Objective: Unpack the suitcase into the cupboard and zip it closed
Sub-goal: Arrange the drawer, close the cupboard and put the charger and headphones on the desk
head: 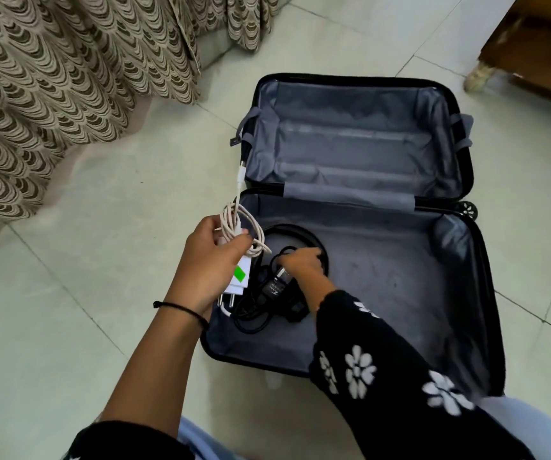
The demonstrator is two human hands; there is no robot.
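A black suitcase (pixel 400 283) lies open flat on the tiled floor, its grey lining bare in the far half. My left hand (pixel 206 263) grips a white charger with a green sticker (pixel 239 277) and its coiled white cable (pixel 239 224), held over the suitcase's left edge. My right hand (pixel 300 260) reaches into the near half and curls around a black cable beside a black charger (pixel 275 285). A black headband-like loop (pixel 300 232) lies under that hand. More black cable (pixel 251 318) is piled at the near left corner.
A patterned beige bedspread (pixel 68 78) hangs down at the left. A wooden furniture piece with a pale foot (pixel 480 76) stands at the top right. Pale floor tiles (pixel 101 260) surround the suitcase.
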